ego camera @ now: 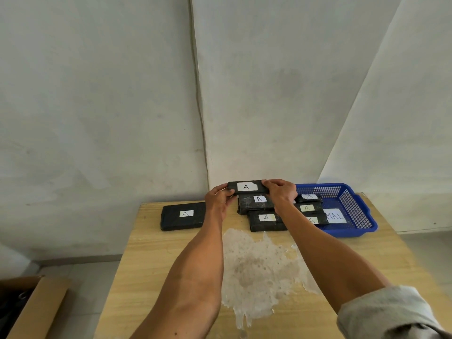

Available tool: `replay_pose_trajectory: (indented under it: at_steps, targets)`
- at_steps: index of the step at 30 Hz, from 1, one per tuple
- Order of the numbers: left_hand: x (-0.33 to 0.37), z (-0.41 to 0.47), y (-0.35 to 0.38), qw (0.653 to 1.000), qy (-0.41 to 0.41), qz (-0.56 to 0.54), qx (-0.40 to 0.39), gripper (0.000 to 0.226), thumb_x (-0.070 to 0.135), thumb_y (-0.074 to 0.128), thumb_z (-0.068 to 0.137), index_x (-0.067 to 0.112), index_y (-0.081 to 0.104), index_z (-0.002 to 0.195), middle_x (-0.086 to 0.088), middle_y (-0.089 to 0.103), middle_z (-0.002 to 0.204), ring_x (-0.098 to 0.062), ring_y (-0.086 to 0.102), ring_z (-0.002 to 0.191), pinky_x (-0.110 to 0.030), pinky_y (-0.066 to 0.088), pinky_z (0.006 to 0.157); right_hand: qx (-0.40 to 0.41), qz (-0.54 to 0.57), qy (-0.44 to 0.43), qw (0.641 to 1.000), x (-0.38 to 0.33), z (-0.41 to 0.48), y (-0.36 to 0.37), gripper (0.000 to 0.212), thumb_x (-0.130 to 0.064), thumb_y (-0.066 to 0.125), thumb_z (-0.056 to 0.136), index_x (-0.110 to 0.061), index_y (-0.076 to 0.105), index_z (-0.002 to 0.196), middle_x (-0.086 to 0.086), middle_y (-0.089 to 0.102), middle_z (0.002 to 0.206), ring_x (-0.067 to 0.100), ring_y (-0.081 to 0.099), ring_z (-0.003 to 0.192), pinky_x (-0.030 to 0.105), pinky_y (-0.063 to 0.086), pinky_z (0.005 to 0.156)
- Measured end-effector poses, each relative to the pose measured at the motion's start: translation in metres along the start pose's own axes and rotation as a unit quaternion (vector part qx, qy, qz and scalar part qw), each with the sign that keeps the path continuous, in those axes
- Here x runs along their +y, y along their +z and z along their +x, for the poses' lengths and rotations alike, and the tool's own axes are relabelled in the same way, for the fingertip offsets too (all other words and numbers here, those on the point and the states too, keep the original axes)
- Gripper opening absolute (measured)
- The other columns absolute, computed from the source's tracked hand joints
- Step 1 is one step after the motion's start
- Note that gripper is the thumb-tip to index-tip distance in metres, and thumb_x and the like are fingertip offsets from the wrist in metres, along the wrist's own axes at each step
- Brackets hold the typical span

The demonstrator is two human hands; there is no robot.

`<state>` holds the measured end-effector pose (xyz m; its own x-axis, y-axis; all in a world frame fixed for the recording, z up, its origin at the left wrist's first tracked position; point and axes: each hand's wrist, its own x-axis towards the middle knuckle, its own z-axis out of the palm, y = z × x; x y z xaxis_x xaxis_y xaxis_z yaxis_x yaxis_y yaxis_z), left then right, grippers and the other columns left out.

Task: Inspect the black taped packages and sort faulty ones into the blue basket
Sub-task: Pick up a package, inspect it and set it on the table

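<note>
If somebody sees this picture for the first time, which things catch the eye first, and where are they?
First, the black package with a white "A" label, held up by its ends between the left hand and the right hand over the far middle of the table. Next, the blue basket at the far right, holding several labelled packages. A large pale worn patch marks the tabletop's middle.
</note>
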<state>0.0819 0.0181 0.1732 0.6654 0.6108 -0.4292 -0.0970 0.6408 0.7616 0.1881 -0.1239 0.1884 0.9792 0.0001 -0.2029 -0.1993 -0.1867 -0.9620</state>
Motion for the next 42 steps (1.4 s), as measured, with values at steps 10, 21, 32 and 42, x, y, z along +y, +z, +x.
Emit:
replay_pose_trajectory:
  at_steps: [10,21,32,42]
  targets:
    - [0.002,0.011,0.003,0.997,0.020,0.023,0.070,0.016,-0.005,0.075,0.081,0.003,0.069,0.093,-0.018,0.071,0.100,-0.028,0.071,0.090,-0.035,0.063,0.067,-0.116,0.008,0.004,0.993,0.002,-0.011,-0.011,0.036,-0.009,0.087,0.075,-0.009,0.073,0.109,0.004,0.073,0.096,0.019,0.074,0.082,0.020,0.060,0.066]
    - [0.004,-0.002,0.019,0.999,0.004,0.008,-0.050,0.021,-0.006,0.075,0.081,0.005,0.068,0.097,-0.020,0.074,0.098,-0.033,0.074,0.092,-0.039,0.063,0.077,-0.178,-0.178,-0.099,0.963,0.018,-0.004,-0.019,0.059,-0.028,0.090,0.071,-0.022,0.068,0.125,0.002,0.072,0.101,0.016,0.069,0.081,0.021,0.054,0.066]
    - [0.003,-0.010,0.032,0.996,-0.007,0.036,-0.076,0.014,0.002,0.078,0.081,0.000,0.067,0.091,-0.018,0.073,0.100,-0.030,0.071,0.104,-0.035,0.062,0.083,-0.168,-0.136,-0.161,0.963,0.020,-0.015,-0.011,0.040,-0.017,0.087,0.076,-0.019,0.074,0.114,-0.003,0.075,0.108,0.018,0.071,0.095,0.027,0.051,0.090]
    - [0.011,-0.017,0.027,0.995,0.008,0.031,-0.093,0.016,-0.003,0.072,0.085,0.004,0.072,0.100,-0.014,0.075,0.097,-0.026,0.072,0.097,-0.039,0.062,0.082,-0.156,-0.137,-0.186,0.961,0.019,-0.018,-0.009,0.038,-0.010,0.084,0.078,-0.020,0.076,0.114,-0.006,0.073,0.105,0.019,0.073,0.087,0.024,0.054,0.088]
